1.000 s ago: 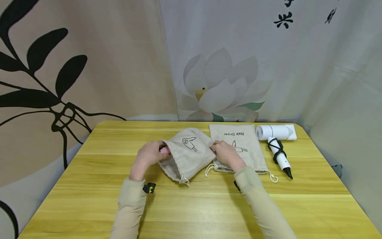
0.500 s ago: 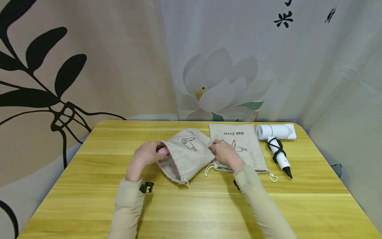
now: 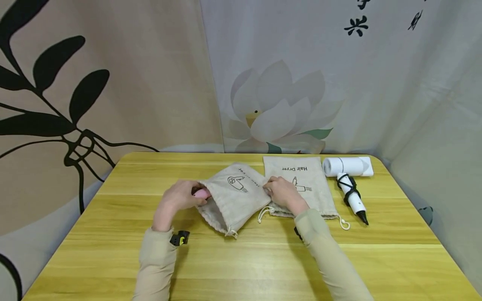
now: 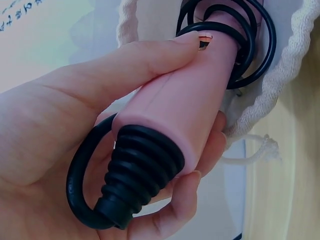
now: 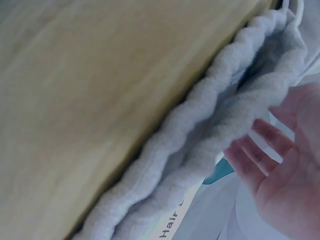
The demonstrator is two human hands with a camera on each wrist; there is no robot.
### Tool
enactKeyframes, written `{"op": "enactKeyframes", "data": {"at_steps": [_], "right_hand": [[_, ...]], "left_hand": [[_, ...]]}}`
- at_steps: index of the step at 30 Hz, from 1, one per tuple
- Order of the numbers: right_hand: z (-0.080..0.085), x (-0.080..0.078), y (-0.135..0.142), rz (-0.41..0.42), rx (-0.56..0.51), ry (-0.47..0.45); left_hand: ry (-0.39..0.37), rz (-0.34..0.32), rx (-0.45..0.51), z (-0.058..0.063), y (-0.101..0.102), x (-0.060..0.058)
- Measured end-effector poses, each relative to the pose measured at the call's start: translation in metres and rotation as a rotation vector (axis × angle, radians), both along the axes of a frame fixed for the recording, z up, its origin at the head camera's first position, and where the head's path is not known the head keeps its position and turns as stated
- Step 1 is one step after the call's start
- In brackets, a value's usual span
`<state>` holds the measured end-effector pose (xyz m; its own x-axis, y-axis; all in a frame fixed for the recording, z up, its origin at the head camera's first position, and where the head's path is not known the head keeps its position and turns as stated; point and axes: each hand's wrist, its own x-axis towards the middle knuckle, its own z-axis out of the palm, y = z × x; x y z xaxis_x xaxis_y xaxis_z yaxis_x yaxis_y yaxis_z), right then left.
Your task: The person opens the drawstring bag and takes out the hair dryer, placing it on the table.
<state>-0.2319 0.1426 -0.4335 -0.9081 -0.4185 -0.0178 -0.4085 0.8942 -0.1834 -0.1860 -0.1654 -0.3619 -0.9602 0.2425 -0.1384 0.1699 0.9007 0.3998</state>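
My left hand grips a pink hair dryer by its handle at the mouth of a beige drawstring bag; the rest is hidden inside. In the left wrist view, thumb and fingers wrap the pink handle, with its ribbed black cord sleeve pointing out and black cord looped around it. My right hand pinches the bag's closed end. A second bag, printed "Hair Dryer", lies flat beneath that hand. The right wrist view shows a gathered bag mouth beside the hand.
At the back right of the wooden table, a white hair dryer lies as a barrel and a handle tied with black cord. Behind the table hangs a printed curtain.
My left hand has shifted left, drawing the pink handle with it. The bag's mouth has moved slightly left and its cloth has flattened, showing more print. My right hand stays in place.
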Motion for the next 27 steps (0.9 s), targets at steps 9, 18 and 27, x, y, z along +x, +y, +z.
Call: {"op": "enactKeyframes", "data": {"at_steps": [9, 18, 27], "right_hand": [[-0.001, 0.000, 0.000, -0.012, 0.000, -0.020], [-0.001, 0.000, 0.000, -0.013, 0.005, -0.027], [0.001, 0.000, 0.001, -0.011, -0.001, -0.033]], "left_hand": [[-0.022, -0.004, -0.009, 0.001, -0.008, 0.003], [-0.027, -0.013, -0.003, 0.001, -0.014, 0.004], [-0.023, -0.039, 0.006, 0.001, -0.021, 0.006]]}}
